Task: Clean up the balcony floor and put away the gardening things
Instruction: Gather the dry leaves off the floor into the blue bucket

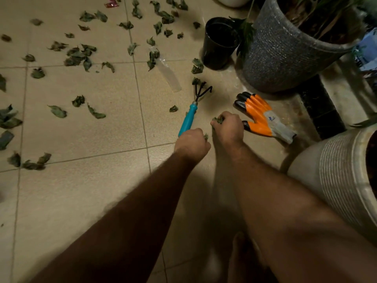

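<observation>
Several dry green leaves (pixel 78 56) lie scattered over the beige tiled floor (pixel 81 135). A hand rake (pixel 190 111) with a blue handle and black prongs lies on the tiles, its handle end just beyond my left hand (pixel 191 142). My left hand is curled, with a bit of leaf showing at its fingers. My right hand (pixel 228 127) grips crumpled leaves. An orange, grey and black garden glove (pixel 263 116) lies flat just right of my right hand. A clear plastic bottle (pixel 168 73) lies on the floor beyond the rake.
An empty black pot (pixel 219 42) stands by a large grey speckled planter (pixel 285 56) at the upper right. A pale ribbed pot (pixel 336 172) stands at the right edge. A red wrapper (pixel 111 2) lies at the top. My bare foot (pixel 242 258) is at the bottom.
</observation>
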`<action>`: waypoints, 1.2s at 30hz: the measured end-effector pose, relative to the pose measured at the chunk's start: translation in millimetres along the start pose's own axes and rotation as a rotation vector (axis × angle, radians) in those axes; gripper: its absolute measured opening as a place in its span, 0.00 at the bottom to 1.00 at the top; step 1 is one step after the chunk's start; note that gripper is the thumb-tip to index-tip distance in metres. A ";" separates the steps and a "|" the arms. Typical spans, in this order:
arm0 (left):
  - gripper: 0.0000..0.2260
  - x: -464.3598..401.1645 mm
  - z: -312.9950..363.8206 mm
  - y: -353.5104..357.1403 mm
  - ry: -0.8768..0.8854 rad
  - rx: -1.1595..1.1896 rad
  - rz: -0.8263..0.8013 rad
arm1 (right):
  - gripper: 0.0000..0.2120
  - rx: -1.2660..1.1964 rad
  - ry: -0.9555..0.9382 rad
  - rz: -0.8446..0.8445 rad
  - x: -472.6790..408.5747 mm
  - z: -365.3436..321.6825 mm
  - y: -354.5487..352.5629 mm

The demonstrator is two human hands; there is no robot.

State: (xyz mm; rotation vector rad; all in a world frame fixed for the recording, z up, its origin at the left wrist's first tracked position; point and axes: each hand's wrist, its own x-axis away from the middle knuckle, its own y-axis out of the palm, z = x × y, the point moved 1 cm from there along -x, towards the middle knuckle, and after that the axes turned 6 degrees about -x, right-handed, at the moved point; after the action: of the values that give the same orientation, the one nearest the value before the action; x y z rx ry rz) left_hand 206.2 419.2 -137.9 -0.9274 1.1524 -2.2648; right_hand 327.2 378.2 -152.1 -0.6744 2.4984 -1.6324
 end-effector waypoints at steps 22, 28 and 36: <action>0.04 -2.8 -114.3 -47.4 -0.381 1.268 0.122 | 0.14 0.182 -0.224 -0.186 53.8 -65.4 10.8; 0.07 -0.5 -102.6 -39.8 -0.366 1.210 0.092 | 0.19 0.053 -0.098 -0.112 53.9 -28.1 -3.7; 0.18 -28.6 -87.8 -53.8 -0.179 0.503 0.336 | 0.16 0.053 0.075 -0.181 29.2 -2.5 -30.9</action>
State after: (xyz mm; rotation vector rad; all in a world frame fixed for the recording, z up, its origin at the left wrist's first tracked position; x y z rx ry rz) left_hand 157.8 514.4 -141.8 -0.6595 0.5651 -2.0055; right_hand 310.0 358.2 -118.7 -0.8724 2.4987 -1.8087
